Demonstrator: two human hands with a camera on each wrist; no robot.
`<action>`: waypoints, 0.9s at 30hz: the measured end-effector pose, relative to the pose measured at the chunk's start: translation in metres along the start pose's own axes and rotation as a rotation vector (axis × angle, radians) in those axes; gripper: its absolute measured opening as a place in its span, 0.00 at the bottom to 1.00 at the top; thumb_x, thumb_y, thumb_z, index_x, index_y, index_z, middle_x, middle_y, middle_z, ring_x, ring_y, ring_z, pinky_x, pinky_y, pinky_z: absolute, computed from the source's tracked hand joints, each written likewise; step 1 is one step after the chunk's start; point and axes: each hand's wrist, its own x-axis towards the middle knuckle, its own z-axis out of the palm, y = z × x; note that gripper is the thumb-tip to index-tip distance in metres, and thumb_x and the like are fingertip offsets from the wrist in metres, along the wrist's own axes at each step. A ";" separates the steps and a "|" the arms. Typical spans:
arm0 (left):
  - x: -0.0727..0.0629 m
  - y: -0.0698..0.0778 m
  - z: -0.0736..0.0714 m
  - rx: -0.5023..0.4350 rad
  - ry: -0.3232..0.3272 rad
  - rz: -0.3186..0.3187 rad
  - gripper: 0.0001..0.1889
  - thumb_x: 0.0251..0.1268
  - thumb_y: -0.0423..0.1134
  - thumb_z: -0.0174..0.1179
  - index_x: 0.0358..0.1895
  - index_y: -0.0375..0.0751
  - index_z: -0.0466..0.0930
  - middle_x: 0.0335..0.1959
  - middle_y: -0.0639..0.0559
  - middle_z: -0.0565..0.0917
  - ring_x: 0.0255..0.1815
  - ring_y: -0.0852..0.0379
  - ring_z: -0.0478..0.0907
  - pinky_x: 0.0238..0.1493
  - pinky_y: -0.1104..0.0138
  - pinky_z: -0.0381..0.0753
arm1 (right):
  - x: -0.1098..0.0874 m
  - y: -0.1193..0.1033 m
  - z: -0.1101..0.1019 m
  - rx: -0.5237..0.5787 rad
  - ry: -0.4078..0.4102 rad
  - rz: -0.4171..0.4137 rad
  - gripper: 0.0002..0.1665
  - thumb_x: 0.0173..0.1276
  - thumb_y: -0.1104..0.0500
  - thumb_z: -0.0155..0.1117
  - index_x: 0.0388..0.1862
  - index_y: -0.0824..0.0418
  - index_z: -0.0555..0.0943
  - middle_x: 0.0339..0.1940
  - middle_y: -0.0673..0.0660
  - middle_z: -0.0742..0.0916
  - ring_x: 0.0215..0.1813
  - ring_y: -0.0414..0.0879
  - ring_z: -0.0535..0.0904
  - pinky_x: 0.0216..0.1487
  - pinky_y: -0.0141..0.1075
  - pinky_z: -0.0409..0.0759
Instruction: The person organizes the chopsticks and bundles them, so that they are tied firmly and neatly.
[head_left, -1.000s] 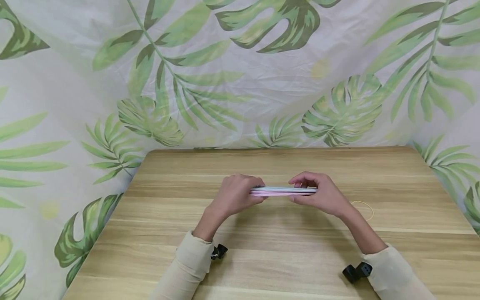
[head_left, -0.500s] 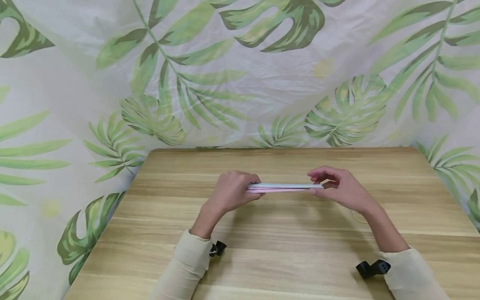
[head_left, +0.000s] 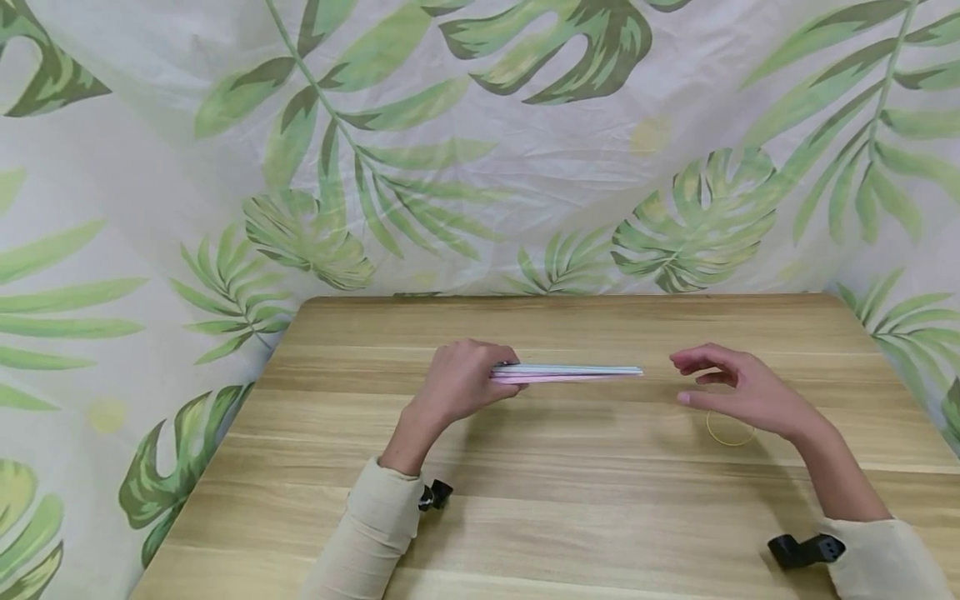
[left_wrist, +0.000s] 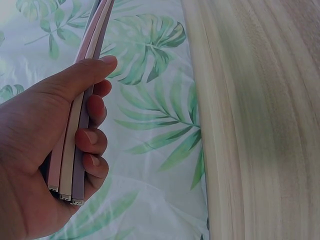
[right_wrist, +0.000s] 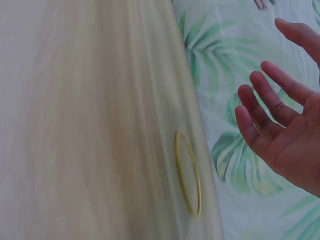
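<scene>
In the head view my left hand grips one end of a bundle of slim pastel strips, held level above the table. The left wrist view shows the fingers and thumb curled round the strips, which are pink, cream and mauve, with small profiled ends at the bottom. What kind of strips they are cannot be told. To the right, apart from the bundle's free end, my right hand hangs in the air with fingers spread and loosely bent, holding nothing. Below it a thin yellow rubber band lies on the table.
The wooden table reaches back to a cloth backdrop printed with green leaves. Black wrist cameras sit at both sleeve cuffs.
My right hand has let go of the bundle's right end and moved off to the right, uncovering the rubber band. The left hand keeps its hold and has shifted only slightly.
</scene>
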 end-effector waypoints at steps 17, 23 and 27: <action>0.001 -0.001 0.000 0.024 0.004 0.004 0.09 0.63 0.50 0.78 0.39 0.53 0.92 0.29 0.61 0.89 0.23 0.64 0.74 0.24 0.67 0.72 | -0.039 0.056 -0.041 -0.149 0.045 0.088 0.31 0.66 0.61 0.80 0.68 0.63 0.82 0.58 0.33 0.84 0.57 0.19 0.78 0.54 0.18 0.78; 0.000 -0.002 -0.001 0.018 0.001 0.000 0.08 0.63 0.50 0.78 0.38 0.54 0.92 0.29 0.62 0.89 0.23 0.64 0.74 0.24 0.67 0.72 | -0.042 0.062 -0.042 -0.154 0.043 0.062 0.30 0.64 0.63 0.81 0.64 0.66 0.84 0.55 0.28 0.85 0.53 0.22 0.82 0.50 0.19 0.80; 0.000 -0.002 -0.001 0.018 -0.007 -0.002 0.08 0.62 0.50 0.78 0.38 0.55 0.91 0.29 0.63 0.89 0.24 0.64 0.75 0.26 0.65 0.74 | -0.041 0.063 -0.042 -0.171 0.037 0.045 0.29 0.62 0.64 0.82 0.62 0.66 0.85 0.53 0.28 0.86 0.50 0.24 0.83 0.46 0.21 0.81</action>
